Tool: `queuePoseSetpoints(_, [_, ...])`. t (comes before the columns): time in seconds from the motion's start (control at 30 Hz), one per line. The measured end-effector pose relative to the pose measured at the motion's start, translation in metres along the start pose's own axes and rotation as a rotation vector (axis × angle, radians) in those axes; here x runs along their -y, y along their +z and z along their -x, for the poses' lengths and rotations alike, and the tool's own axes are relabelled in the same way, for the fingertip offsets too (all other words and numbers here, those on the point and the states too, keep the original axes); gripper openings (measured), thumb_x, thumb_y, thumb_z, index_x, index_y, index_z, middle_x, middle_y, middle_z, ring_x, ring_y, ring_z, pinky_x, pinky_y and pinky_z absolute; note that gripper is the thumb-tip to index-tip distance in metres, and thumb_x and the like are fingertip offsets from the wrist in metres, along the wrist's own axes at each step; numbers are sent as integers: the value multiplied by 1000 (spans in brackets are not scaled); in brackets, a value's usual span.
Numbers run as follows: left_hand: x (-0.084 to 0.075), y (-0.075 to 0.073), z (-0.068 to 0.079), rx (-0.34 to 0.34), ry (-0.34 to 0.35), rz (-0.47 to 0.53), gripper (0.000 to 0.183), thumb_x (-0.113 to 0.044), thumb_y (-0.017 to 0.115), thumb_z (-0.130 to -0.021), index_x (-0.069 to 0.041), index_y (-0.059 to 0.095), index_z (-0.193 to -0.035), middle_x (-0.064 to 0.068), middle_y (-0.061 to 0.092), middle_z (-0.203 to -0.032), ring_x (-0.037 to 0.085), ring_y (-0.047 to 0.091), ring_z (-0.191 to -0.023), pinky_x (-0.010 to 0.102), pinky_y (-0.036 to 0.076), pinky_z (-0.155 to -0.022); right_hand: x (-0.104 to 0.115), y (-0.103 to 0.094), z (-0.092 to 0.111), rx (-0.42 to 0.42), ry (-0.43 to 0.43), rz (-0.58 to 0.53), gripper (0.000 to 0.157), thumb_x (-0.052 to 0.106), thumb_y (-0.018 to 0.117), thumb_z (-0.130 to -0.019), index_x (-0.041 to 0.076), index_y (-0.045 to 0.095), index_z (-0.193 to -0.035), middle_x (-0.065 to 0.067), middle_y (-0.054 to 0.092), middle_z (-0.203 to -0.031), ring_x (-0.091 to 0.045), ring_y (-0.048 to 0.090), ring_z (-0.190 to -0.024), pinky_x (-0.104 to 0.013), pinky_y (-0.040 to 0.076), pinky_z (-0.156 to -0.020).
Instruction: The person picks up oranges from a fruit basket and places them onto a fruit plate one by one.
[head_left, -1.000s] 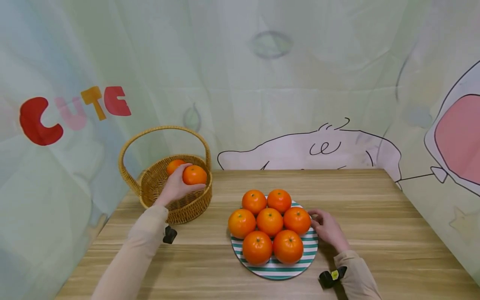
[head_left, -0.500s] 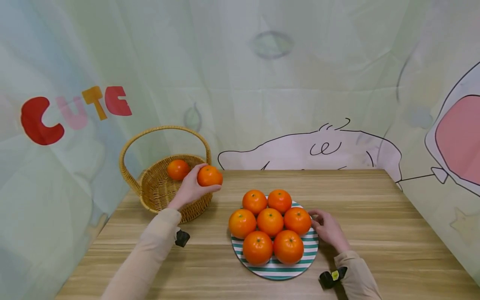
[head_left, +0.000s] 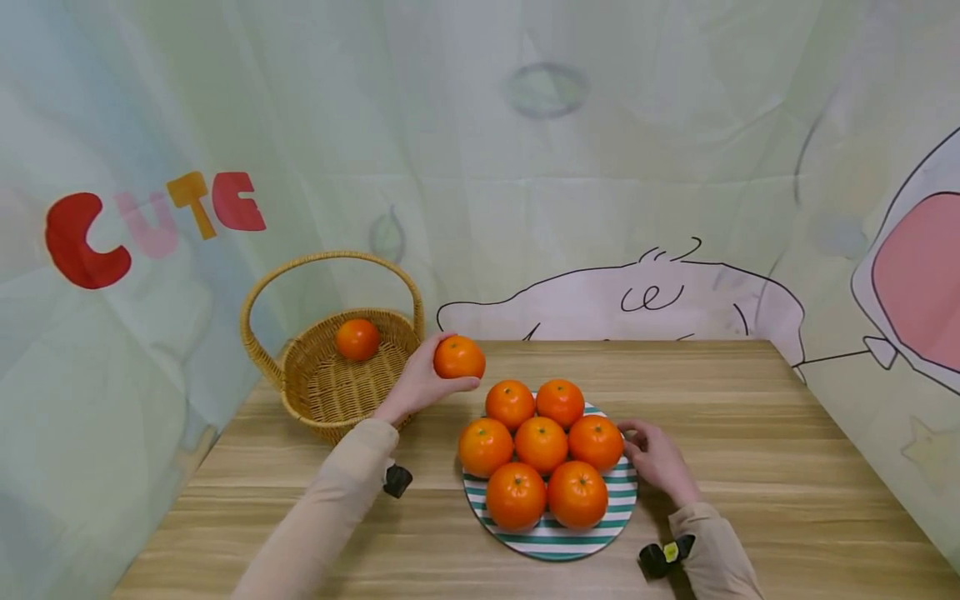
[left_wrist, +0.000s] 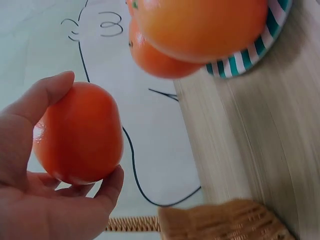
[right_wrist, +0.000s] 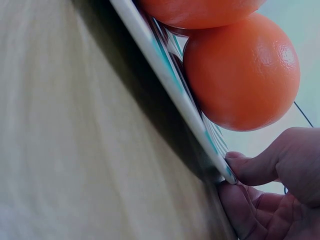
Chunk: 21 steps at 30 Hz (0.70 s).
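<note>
In the head view my left hand grips an orange in the air between the wicker basket and the striped plate. Thumb and fingers curl round that orange in the left wrist view. One more orange lies inside the basket, towards its back. Several oranges sit close together on the green-and-white plate. At the plate's right edge is my right hand. The right wrist view shows its thumb and fingers pinching the plate's rim.
The basket's tall arched handle rises on the left of the wooden table. Behind the table hangs a printed curtain. Each wrist wears a small black camera, such as the right camera.
My left hand has carried the orange out of the basket and to the right, near the plate's far left side. The right hand stays at the plate's edge.
</note>
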<state>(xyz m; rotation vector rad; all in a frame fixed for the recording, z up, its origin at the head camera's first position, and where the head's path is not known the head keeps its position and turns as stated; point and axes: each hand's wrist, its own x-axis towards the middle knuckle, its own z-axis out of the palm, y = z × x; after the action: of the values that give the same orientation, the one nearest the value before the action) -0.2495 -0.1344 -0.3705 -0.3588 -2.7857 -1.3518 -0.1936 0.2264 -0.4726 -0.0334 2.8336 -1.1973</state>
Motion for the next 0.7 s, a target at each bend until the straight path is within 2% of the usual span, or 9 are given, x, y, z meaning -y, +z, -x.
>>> queuePoseSetpoints(0.27, [-17,17,-3,52,31,20,83,-28,84,-79,-7,41,-148,18,52,-142,35,57,-120,52,47,-104,-1,0,1,0,-11,2,31,5,59,-96,-1,63,-126,-15,65,-96,-23,54,-82,-31,45,-71])
queuePoseSetpoints(0.5, [-30,29,-5,85,87,2,82,-29,85,-78,-6,43,-146,16,57,-137,33,58,-116,51,49,-101,-1,0,1,-2,-20,-1,30,4,59,-95,-2,63,-125,-15,66,-96,-23,54,-82,-31,45,-71])
queuePoseSetpoints(0.7, [-36,38,-5,130,91,18,79,-26,85,-79,-8,44,-145,15,56,-136,31,58,-116,49,50,-101,-1,0,1,1,-28,-4,31,3,59,-95,-2,63,-125,-15,65,-96,-23,54,-82,-31,45,-71])
